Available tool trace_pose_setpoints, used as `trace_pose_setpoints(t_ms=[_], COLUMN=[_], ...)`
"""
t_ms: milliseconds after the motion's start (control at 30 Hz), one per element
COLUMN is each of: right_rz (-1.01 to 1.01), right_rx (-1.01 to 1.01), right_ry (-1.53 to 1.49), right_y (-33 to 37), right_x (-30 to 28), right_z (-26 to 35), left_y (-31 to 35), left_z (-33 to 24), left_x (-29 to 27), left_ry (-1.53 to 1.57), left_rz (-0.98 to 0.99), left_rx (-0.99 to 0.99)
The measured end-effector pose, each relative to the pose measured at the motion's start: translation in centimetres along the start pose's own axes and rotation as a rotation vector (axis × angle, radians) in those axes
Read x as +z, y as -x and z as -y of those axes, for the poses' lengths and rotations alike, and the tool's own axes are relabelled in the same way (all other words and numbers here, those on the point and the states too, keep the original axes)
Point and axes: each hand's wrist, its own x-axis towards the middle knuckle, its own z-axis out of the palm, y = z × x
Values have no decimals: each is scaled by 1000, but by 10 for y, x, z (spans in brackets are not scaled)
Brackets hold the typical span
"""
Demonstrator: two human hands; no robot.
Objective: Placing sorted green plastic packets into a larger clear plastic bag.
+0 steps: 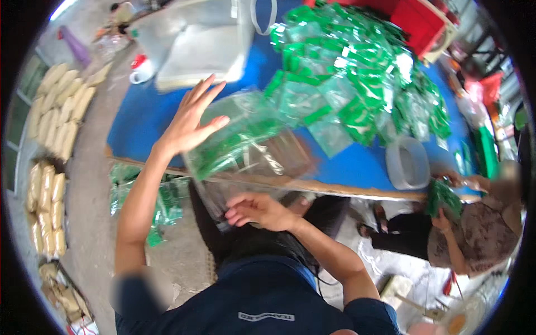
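A large clear plastic bag with green printing (240, 151) lies over the front edge of the blue table, its transparent lower end hanging toward my lap. My left hand (192, 120) is open, fingers spread, over the bag's upper left part. Down at the hanging end, my right hand (261, 211) has its fingers bent against the clear film and appears to hold it. Blur hides the exact grip. Beyond the bag, a big heap of green and clear plastic packets (346, 72) covers the back and right of the table.
A translucent tub (201, 44) stands at the back left beside a white mug (142, 70). An oval plastic container (407, 163) sits near the right front edge. A co-worker (469, 234) at right handles a green packet (444, 198). Filled sacks (49, 206) line the left floor.
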Motion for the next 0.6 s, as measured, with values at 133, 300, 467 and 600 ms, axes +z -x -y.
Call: trace_pose_setpoints(t_ms=[133,300,467,600], right_rz=[48,-704,-991,-799], right_rx=[-9,-392,-506,-280], right_ry=[308,1207,1881,1950], right_y=[39,38,-1,-20], right_x=[1,-78,-197,-190], right_z=[57,122,153,112], left_y=[30,43,31,59], left_z=[-22,-23,-30,8], left_x=[58,67,72,47], left_ry=[-274,-343,-278,-304], left_rz=[45,70,49,108], left_rx=[84,58,90,13])
